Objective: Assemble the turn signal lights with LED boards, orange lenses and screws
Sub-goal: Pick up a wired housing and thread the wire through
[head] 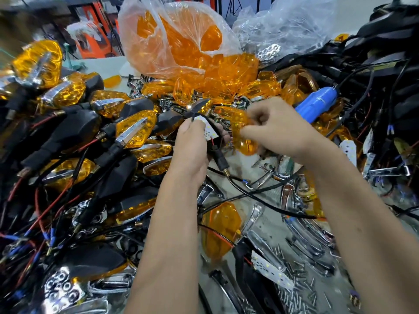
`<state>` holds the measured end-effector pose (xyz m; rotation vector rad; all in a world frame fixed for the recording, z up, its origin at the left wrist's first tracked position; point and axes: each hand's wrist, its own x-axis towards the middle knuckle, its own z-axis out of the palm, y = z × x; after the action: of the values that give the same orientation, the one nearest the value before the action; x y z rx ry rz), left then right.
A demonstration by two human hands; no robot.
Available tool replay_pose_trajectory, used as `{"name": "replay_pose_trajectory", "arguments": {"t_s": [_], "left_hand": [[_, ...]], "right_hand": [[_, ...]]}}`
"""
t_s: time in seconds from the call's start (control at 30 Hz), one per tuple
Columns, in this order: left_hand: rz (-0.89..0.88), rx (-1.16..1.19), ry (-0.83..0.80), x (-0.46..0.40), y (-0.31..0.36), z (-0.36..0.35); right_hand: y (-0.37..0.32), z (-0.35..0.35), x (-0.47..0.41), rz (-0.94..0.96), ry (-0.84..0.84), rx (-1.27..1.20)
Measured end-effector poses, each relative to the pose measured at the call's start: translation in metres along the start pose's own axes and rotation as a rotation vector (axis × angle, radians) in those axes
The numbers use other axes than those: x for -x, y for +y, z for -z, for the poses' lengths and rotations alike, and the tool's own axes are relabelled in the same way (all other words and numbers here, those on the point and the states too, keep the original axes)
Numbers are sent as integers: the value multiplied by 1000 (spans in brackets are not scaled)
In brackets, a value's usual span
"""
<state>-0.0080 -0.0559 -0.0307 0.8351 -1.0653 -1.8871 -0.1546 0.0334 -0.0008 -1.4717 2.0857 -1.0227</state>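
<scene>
Left hand (191, 141) grips a black housing (217, 152) bearing a white perforated LED board (207, 130); right hand (272, 130) pinches a glossy, faceted orange lens (243, 137) just beside it, above loose screws (301, 288).

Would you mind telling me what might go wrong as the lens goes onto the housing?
The red wire beside the LED board may get pinched under the lens. The right hand holds the lens over loose clutter, so a slip could lose it among the other lenses.
</scene>
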Motion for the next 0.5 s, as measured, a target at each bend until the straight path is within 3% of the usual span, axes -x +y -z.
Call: {"name": "replay_pose_trajectory", "arguments": {"t_s": [0.1, 0.2, 0.5], "left_hand": [[61, 117, -61, 0, 0, -2], [78, 173, -96, 0, 0, -3], [87, 85, -107, 2, -2, -8]], "right_hand": [[-2, 0, 2, 74, 72, -479], [-4, -3, 1, 58, 60, -725], [-3, -13, -6, -24, 43, -686]]}}
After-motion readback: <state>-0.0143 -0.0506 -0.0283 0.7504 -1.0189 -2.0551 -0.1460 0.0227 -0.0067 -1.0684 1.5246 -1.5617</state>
